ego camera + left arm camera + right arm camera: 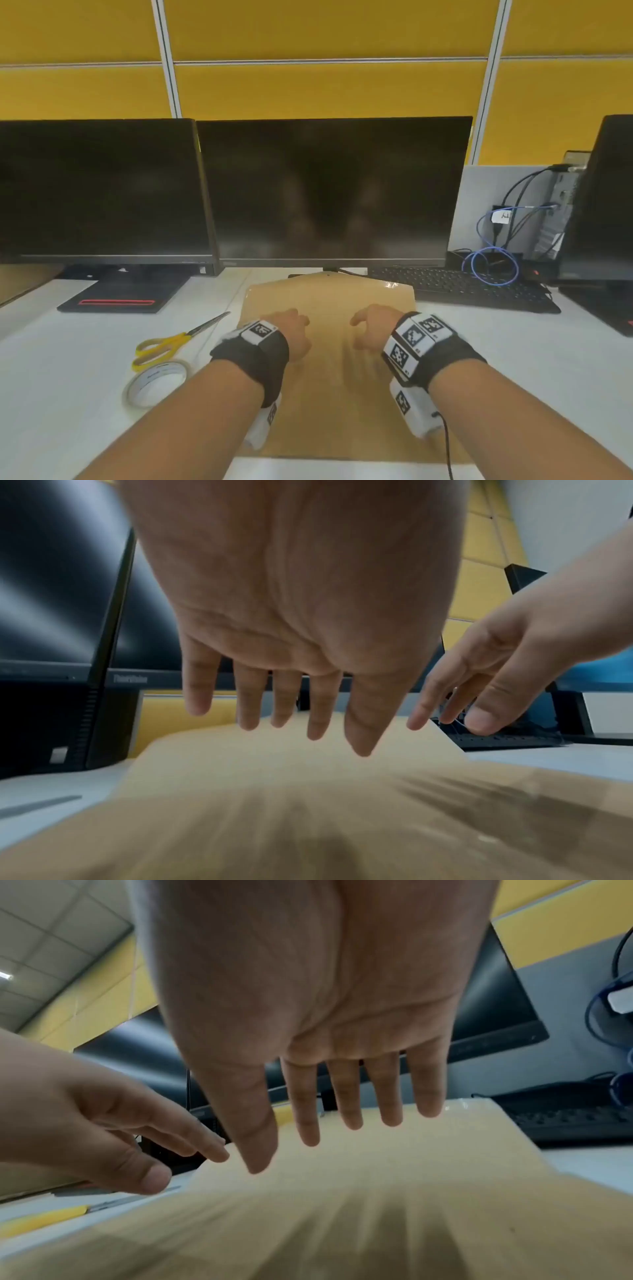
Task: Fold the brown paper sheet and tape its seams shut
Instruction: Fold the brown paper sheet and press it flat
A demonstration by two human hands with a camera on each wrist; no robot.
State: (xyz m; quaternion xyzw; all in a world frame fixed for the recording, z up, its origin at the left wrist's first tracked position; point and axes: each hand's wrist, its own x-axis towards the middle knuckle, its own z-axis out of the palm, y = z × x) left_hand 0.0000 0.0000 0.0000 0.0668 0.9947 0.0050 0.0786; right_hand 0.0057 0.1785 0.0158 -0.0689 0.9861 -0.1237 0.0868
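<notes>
The brown paper sheet [329,370] lies flat on the white desk in front of the middle monitor, its far edge by the monitor's foot. Both hands hover just above it, palms down. My left hand [293,330] is over the sheet's left half, fingers straight and spread [284,712], holding nothing. My right hand [371,327] is over the right half, fingers likewise straight [346,1118] and holding nothing. A clear shiny strip [388,283] shows at the sheet's far right corner. A roll of tape [156,383] lies left of the sheet.
Yellow-handled scissors [168,342] lie just beyond the tape roll. Two dark monitors [329,192] stand behind the sheet. A black keyboard [459,286] and blue cables [489,263] sit at the right; a black monitor base [120,298] at the left.
</notes>
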